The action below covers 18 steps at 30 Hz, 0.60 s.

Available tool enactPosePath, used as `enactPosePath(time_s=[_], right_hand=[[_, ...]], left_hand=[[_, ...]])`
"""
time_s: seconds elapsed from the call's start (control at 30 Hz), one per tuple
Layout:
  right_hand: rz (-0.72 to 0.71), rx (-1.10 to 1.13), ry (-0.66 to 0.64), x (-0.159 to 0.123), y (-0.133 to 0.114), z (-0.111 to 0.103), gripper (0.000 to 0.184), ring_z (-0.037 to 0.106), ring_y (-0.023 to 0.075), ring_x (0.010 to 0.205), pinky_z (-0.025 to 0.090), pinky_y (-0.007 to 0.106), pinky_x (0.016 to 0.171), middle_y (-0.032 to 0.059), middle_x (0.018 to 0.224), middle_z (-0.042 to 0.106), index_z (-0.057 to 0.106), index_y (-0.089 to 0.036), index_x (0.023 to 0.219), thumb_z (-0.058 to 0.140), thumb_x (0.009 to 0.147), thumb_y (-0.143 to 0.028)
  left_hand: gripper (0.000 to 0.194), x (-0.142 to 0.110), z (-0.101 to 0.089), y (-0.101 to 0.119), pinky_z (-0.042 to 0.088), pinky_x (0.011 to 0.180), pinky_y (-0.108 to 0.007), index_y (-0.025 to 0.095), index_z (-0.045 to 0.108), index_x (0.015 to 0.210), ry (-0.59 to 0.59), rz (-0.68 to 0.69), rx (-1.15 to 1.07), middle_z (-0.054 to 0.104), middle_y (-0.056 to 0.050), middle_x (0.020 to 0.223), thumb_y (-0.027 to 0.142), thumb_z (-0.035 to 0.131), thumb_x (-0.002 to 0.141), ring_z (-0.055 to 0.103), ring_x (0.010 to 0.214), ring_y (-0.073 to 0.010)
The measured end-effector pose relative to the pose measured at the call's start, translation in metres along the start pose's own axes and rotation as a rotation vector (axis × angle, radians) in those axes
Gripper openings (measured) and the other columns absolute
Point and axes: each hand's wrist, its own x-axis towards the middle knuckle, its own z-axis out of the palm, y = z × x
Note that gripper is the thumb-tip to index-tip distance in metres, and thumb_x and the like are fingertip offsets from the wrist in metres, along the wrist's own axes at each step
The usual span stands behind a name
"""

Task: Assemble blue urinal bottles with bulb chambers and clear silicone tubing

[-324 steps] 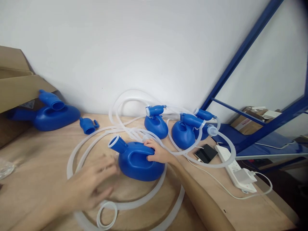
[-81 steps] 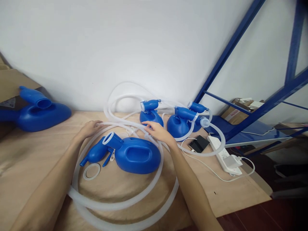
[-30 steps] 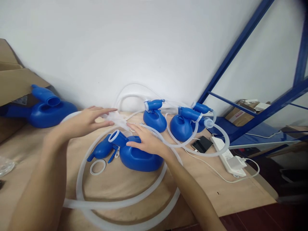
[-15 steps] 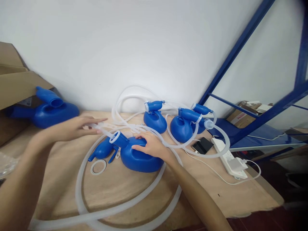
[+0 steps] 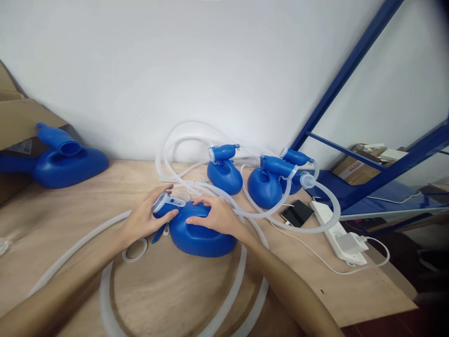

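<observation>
A blue plastic urinal bottle lies on the table in front of me, its neck pointing left. My left hand is closed around the neck. A translucent cap with a strap sits at the neck's mouth under that hand, its strap lying along the top of the neck. My right hand grips the bottle's body at its handle from the right. Just left of the bottle lie a white ring and a narrow blue piece, partly covered by my left hand.
Translucent hose loops around the bottle and over the table. Several assembled blue bottles with hoses stand toward the wall. A phone and power strip lie right. Another blue bottle rests left beside a cardboard box.
My left hand has moved right and closed around the bottle's neck, bringing the translucent cap and strap onto it. My right hand stays on the bottle. The view has shifted slightly.
</observation>
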Motion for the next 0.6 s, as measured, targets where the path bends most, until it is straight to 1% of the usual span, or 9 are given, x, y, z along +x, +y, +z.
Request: enactPosePath(time_s=[0.1,0.2,0.33,0.43,0.53,0.6], right_hand=[[-0.008,0.031,-0.02,0.001,-0.001,-0.002,0.044,0.074,0.0296,0.109,0.053,0.043,0.093,0.0028,0.114,0.081,0.077,-0.03,0.111,0.088,0.076,-0.055],[-0.011,0.043,-0.033,0.003,-0.001,-0.001,0.043,0.074,0.0294,0.111,0.054,0.043,0.095,0.0026,0.116,0.081,0.077,-0.029,0.111,0.088,0.077,-0.053],[-0.03,0.059,-0.049,0.005,0.001,0.0,0.04,0.075,0.0293,0.11,0.056,0.041,0.092,0.0031,0.114,0.081,0.077,-0.027,0.107,0.087,0.077,-0.051],[-0.03,0.07,-0.064,0.006,0.001,-0.001,0.04,0.076,0.029,0.109,0.056,0.04,0.091,0.0039,0.112,0.081,0.077,-0.026,0.107,0.087,0.078,-0.051],[-0.004,0.077,-0.095,0.007,0.001,-0.002,0.042,0.074,0.0292,0.112,0.056,0.04,0.093,0.0051,0.116,0.08,0.076,-0.024,0.109,0.086,0.078,-0.052],[0.006,0.091,-0.11,0.008,0.002,-0.003,0.043,0.073,0.0292,0.114,0.056,0.041,0.097,0.0057,0.119,0.079,0.076,-0.024,0.109,0.086,0.078,-0.052]], left_hand=[[0.068,-0.002,0.004,0.002,0.05,0.113,-0.046,0.029,0.05,0.15,0.023,0.047,0.027,0.066,-0.01,0.144,0.061,0.062,0.091,0.066,0.13,-0.0323],[0.068,0.0,0.003,0.002,0.055,0.105,-0.043,0.028,0.049,0.151,0.017,0.076,0.073,0.071,-0.008,0.137,0.059,0.061,0.092,0.07,0.123,-0.0319],[0.059,0.004,-0.004,0.004,0.056,0.1,-0.04,0.027,0.056,0.143,-0.031,0.127,0.104,0.073,-0.008,0.133,0.058,0.059,0.093,0.072,0.118,-0.0313],[0.054,0.007,-0.006,0.006,0.055,0.101,-0.039,0.025,0.055,0.142,-0.077,0.197,0.085,0.074,-0.008,0.132,0.053,0.057,0.096,0.072,0.116,-0.0292],[0.056,0.008,-0.005,0.004,0.053,0.105,-0.04,0.022,0.053,0.145,-0.057,0.234,0.063,0.072,-0.01,0.135,0.052,0.058,0.097,0.07,0.12,-0.0294],[0.056,0.009,-0.007,0.002,0.052,0.105,-0.04,0.022,0.054,0.144,-0.066,0.24,0.076,0.071,-0.01,0.136,0.053,0.058,0.097,0.07,0.12,-0.0296]])
